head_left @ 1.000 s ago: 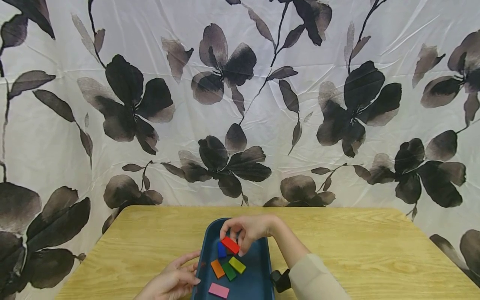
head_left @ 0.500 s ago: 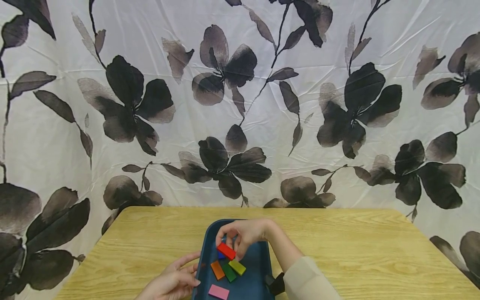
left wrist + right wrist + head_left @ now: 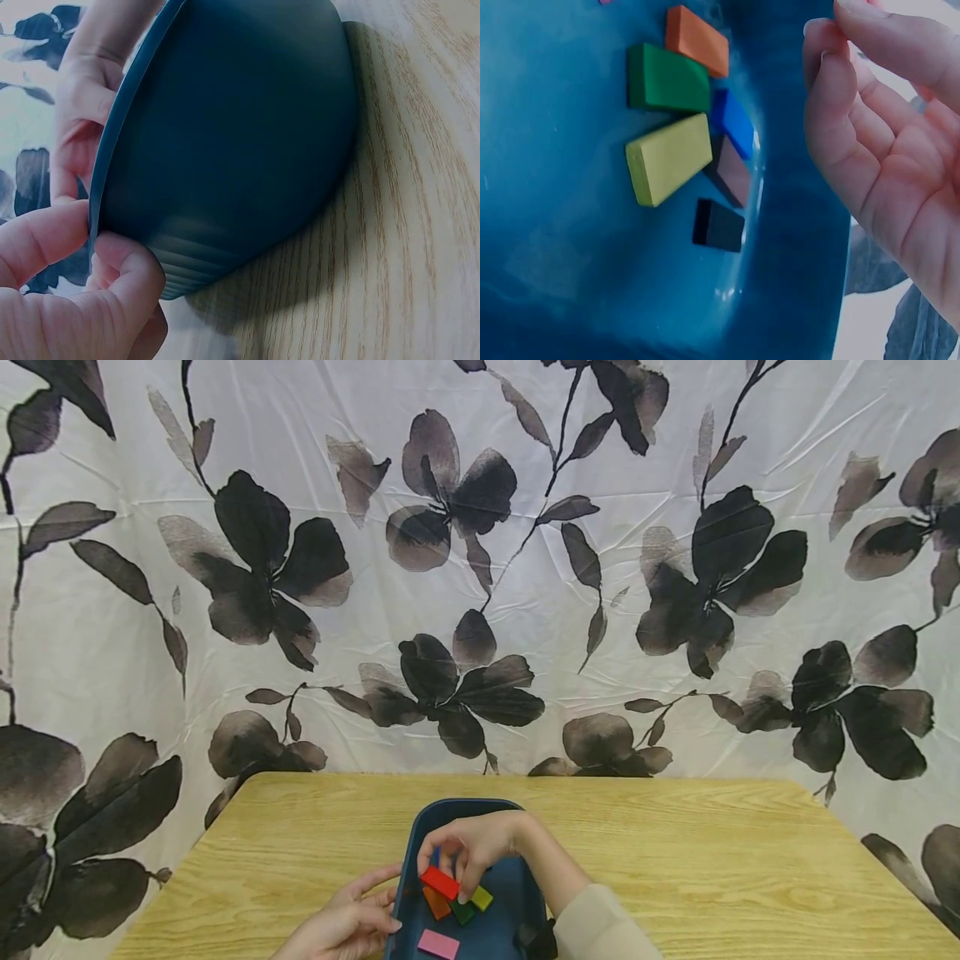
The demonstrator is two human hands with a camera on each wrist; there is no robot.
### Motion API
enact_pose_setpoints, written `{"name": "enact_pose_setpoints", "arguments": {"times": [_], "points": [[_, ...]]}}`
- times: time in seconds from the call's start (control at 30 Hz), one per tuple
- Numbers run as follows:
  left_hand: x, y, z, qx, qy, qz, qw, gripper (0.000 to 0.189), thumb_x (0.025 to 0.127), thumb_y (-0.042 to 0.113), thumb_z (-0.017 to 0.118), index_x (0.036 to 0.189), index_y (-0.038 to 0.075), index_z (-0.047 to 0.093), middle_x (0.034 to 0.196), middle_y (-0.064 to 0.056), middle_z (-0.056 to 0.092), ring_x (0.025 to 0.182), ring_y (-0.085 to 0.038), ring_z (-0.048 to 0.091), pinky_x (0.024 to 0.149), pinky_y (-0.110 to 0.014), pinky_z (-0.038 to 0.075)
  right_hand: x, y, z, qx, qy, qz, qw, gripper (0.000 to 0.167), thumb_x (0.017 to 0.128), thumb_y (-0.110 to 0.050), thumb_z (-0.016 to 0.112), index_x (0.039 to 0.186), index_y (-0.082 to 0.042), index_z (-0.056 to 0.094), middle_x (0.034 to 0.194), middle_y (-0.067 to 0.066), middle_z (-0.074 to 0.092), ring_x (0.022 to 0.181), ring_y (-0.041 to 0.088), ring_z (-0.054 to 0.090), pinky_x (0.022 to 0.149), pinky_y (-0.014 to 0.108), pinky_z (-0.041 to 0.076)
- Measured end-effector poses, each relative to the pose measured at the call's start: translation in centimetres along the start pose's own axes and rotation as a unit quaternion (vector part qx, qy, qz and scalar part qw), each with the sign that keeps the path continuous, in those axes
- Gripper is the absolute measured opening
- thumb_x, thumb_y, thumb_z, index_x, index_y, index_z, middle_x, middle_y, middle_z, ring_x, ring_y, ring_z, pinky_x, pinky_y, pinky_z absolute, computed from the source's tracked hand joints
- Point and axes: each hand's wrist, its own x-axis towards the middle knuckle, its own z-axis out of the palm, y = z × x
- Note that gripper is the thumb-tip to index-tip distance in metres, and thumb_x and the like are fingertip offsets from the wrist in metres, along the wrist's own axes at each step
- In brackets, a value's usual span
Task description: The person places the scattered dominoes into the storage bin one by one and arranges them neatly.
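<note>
A blue tray [image 3: 510, 885] stands on the wooden table. My left hand [image 3: 341, 927] pinches its left rim between thumb and fingers, plain in the left wrist view. Over the tray, my right hand [image 3: 483, 843] holds a red block [image 3: 440, 883] by its two ends, thumb on one and fingers on the other. Beneath it, an orange block [image 3: 697, 41], a green block [image 3: 669, 79] and a yellow block [image 3: 671, 160] lie close together. Beside them are a blue block [image 3: 733, 124], a brown block [image 3: 731, 172] and a black block [image 3: 720, 225]. The pink block [image 3: 438, 944] lies nearest me.
The tray's raised wall [image 3: 240, 112] runs round the blocks. Pale wood table [image 3: 712, 860] extends on both sides of it. Behind the table hangs a white cloth [image 3: 570, 693] with dark printed flowers. A black device [image 3: 537, 939] sits at the right wrist.
My right hand has carried the red block toward me and slightly left, from over the blue block to over the orange and green ones. The left hand stays at the tray's rim.
</note>
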Motion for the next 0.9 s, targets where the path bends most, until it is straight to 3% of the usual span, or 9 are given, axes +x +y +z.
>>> {"name": "enact_pose_setpoints", "arguments": {"times": [0.17, 0.53, 0.77, 0.9], "points": [[-0.1, 0.1, 0.1, -0.006, -0.004, -0.001, 1.0000, 0.068, 0.082, -0.018, 0.045, 0.141, 0.000, 0.017, 0.103, -0.008, 0.053, 0.092, -0.016, 0.056, 0.076, -0.021, 0.048, 0.7, 0.0, 0.5, -0.013, -0.028, 0.005, 0.9995, 0.052, 0.072, 0.025, 0.061, 0.119, 0.005, 0.048, 0.079, 0.002, 0.054, 0.064, 0.015, 0.056, 0.065, 0.022, 0.049], [0.0, 0.2, 0.1, -0.001, -0.005, -0.007, 1.0000, 0.077, 0.082, -0.018, 0.045, 0.144, -0.003, 0.000, 0.106, -0.009, 0.051, 0.089, -0.015, 0.055, 0.075, -0.017, 0.046, 2.0, 0.1, 1.3, -0.005, -0.108, 0.016, 0.9940, 0.054, 0.072, 0.029, 0.056, 0.121, 0.012, 0.041, 0.081, 0.003, 0.055, 0.069, 0.013, 0.056, 0.066, 0.022, 0.049], [-0.1, 0.1, 0.0, 0.007, -0.005, -0.005, 1.0000, 0.072, 0.083, -0.016, 0.046, 0.144, -0.003, 0.011, 0.106, -0.009, 0.051, 0.088, -0.016, 0.055, 0.075, -0.018, 0.046, 2.2, 0.1, 1.5, 0.000, -0.128, 0.027, 0.9914, 0.053, 0.072, 0.029, 0.056, 0.120, 0.011, 0.041, 0.079, 0.004, 0.056, 0.069, 0.013, 0.057, 0.068, 0.022, 0.049], [-0.1, 0.2, 0.1, 0.004, -0.006, -0.005, 1.0000, 0.072, 0.083, -0.016, 0.046, 0.144, -0.002, 0.010, 0.108, -0.009, 0.050, 0.089, -0.016, 0.056, 0.075, -0.019, 0.047, 2.4, 0.2, 1.7, 0.002, -0.140, 0.036, 0.9894, 0.054, 0.071, 0.029, 0.056, 0.119, 0.011, 0.041, 0.079, 0.005, 0.056, 0.069, 0.014, 0.058, 0.069, 0.022, 0.050]]}}
